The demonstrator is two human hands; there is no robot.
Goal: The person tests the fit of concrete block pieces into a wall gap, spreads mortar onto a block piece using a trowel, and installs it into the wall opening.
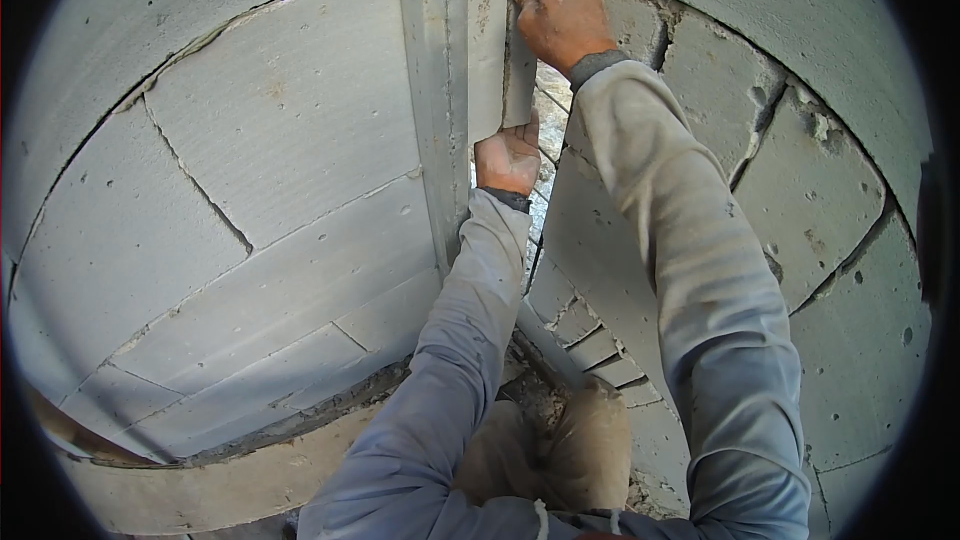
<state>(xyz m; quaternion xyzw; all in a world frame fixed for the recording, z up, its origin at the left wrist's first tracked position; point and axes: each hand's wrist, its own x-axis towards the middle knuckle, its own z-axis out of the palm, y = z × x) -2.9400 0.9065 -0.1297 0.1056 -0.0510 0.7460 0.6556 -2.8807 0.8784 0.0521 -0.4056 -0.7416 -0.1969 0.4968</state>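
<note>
A narrow grey strip of aerated block [519, 65] stands upright in the gap between two block walls, against a wider pale block piece [487, 45]. My right hand [563, 12] grips the strip near its top, with thumb and fingers bent over the edge. Lower down, my left hand [508, 162] holds the bottom end of the strip from below. Its palm faces me, and its fingers are partly hidden behind the strip. A vertical metal post [436, 90] runs just left of both pieces.
Block walls rise on the left [290, 110] and right [730, 90], with open joints on the right one. Thin bars [545, 140] cross the gap behind my hands. A curved board-like band [220, 485] lies low at left. My knees [590, 440] are close to the corner.
</note>
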